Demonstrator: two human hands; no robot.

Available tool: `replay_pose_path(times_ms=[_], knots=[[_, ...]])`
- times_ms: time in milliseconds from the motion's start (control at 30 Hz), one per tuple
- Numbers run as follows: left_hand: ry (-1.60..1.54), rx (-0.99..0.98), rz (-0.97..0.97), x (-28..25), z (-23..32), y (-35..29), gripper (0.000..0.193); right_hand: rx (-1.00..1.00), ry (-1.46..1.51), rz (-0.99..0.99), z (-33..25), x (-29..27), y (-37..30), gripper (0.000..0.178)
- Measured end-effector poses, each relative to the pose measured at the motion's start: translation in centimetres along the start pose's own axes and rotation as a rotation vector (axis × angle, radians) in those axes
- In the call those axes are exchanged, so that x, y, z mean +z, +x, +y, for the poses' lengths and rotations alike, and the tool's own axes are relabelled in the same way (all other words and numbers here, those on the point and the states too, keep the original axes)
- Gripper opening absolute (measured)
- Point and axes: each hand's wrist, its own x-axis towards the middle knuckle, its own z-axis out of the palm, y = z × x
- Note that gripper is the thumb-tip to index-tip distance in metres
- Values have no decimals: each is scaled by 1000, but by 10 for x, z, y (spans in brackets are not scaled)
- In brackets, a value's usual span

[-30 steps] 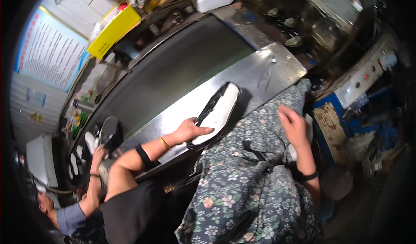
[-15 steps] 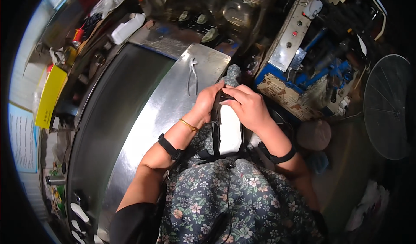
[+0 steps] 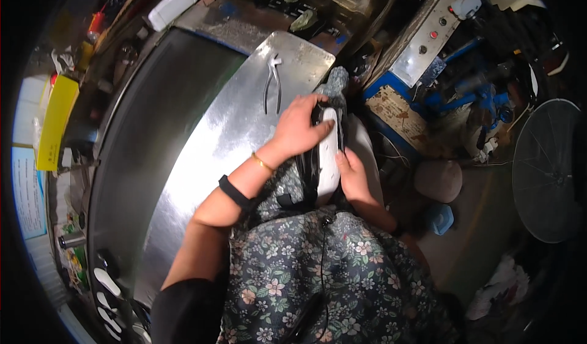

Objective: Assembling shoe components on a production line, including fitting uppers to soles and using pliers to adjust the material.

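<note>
On my lap, over the floral apron [image 3: 293,252], lies a dark shoe with its white underside [image 3: 328,160] facing up and its length pointing away from me. My left hand [image 3: 298,127] wraps over the far end, the thumb resting on the white surface. Along the right side, nearer to me, my right hand [image 3: 356,176] grips the shoe's edge; its thumb shows, and the other fingers are hidden beneath. Metal pliers [image 3: 273,86] lie on the shiny metal plate [image 3: 211,142] to the left, apart from both hands.
Beyond the plate runs a dark conveyor belt [image 3: 147,111], with several white-soled shoes [image 3: 107,281] at its near end. A yellow box [image 3: 58,124] stands far left. To the right are a blue machine with a control panel [image 3: 422,41], a round stool [image 3: 438,181] and a fan [image 3: 546,170].
My right hand has left the shoe's far end and come back along its right side. My left hand has opened out over that end. The shoe is tilted, its white underside looking narrower.
</note>
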Motion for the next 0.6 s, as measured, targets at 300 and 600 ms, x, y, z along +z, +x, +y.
replay_pose_path(times_ms=[300, 600], knots=[[-873, -415, -188, 8, -19, 2, 50, 425, 161, -105, -24, -20, 38, 71], [-727, -402, -251, 27, -33, 16, 49, -40, -1062, -129, -74, 13, 38, 55]])
